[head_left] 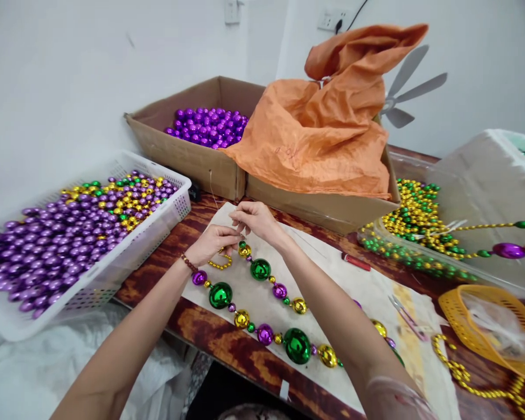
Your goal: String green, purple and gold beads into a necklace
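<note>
My left hand [215,242] is closed in a pinch at the end of a bead necklace [260,269] strung with purple, gold and green balls. Just above it, my right hand [254,220] also pinches with its fingertips; what lies between them is too small to make out. A thin thread [213,189] rises from near the fingers. The strand loops over a pale cloth [332,291], passing under my right forearm. By my left hand lies a short piece of gold bead chain [221,261].
A white basket [175,195] of mixed beads stands left. Behind are a cardboard box [192,149] of purple balls and an orange cloth [319,140]. To the right are scissors [406,318], a red-handled tool [356,261], a yellow basket [459,318] and a clear bin [420,262] of beads.
</note>
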`<state>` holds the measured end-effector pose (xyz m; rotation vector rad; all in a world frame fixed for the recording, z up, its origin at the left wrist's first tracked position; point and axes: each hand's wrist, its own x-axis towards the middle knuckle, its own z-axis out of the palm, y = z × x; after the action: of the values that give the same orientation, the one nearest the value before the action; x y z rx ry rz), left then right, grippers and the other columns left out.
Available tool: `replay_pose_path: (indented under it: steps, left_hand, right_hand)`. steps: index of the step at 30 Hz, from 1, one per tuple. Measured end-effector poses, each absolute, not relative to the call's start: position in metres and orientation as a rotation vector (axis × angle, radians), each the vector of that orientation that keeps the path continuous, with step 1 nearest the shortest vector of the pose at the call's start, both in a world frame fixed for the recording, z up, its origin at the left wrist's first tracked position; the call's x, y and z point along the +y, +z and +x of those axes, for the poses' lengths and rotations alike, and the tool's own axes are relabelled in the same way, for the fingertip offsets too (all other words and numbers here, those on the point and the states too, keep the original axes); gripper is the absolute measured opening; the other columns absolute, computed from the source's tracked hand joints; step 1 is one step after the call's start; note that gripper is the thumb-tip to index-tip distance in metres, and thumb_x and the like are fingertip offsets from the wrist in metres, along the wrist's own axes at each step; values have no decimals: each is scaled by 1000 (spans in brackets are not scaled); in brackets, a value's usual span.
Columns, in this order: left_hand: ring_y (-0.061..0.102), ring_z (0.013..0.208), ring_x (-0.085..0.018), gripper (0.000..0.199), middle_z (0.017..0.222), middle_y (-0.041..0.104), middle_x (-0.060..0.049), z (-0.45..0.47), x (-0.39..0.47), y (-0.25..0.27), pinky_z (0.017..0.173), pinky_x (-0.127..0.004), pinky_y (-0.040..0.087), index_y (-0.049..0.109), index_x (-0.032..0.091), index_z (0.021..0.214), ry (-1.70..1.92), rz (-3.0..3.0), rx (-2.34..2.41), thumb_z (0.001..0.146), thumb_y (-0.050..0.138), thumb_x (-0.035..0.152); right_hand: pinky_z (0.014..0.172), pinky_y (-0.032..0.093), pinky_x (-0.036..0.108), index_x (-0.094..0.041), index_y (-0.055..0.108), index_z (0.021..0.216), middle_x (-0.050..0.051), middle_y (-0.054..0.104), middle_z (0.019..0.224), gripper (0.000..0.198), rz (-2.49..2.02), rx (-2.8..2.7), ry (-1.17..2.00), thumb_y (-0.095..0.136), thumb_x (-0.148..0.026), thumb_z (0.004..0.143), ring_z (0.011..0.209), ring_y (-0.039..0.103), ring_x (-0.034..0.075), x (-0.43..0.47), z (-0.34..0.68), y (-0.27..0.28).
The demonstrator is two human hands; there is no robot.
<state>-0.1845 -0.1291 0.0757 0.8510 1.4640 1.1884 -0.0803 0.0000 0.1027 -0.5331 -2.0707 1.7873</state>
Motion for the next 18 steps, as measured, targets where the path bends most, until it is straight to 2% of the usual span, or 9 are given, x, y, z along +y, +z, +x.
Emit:
replay_pose_path:
  steps: [4,8,11,14,18]
  left_hand:
    - [48,43,-7,24,55,60,1,-183,-125,79,43,-20,32,68,14,67,1210,892,1544,70,75,37]
    - [51,45,-8,22,57,61,1,-185,-123,84,46,-21,37,66,15,67,1231,942,1620,73,68,36]
    - [53,46,-10,23,57,63,0,-189,-123,84,48,-22,39,65,16,64,1157,1023,1736,76,63,36]
    - [57,50,-12,22,56,64,0,-193,-123,85,52,-23,41,65,18,62,1046,1219,1902,78,60,32]
    - [52,48,-11,21,50,59,1,-198,-122,86,50,-23,36,63,18,59,991,1278,1909,77,61,30]
  right_hand:
    - [44,40,15,-16,62,68,-3,64,64,19,-582,-2088,1725,67,-27,83,48,59,7,4,-83,100]
    - [41,38,18,-16,70,87,-1,70,73,16,-683,-2202,1777,69,-31,83,44,57,7,7,-67,89]
    - [49,42,19,-15,71,78,-1,65,62,10,-665,-2276,1772,68,-25,81,52,59,11,8,-52,77]
    - [54,41,21,-17,72,74,-3,61,56,15,-689,-2276,1571,64,-24,84,54,57,12,6,-44,72]
    - [63,41,25,-21,75,78,0,70,70,17,-676,-2450,1135,62,-24,89,67,62,16,-7,-36,80]
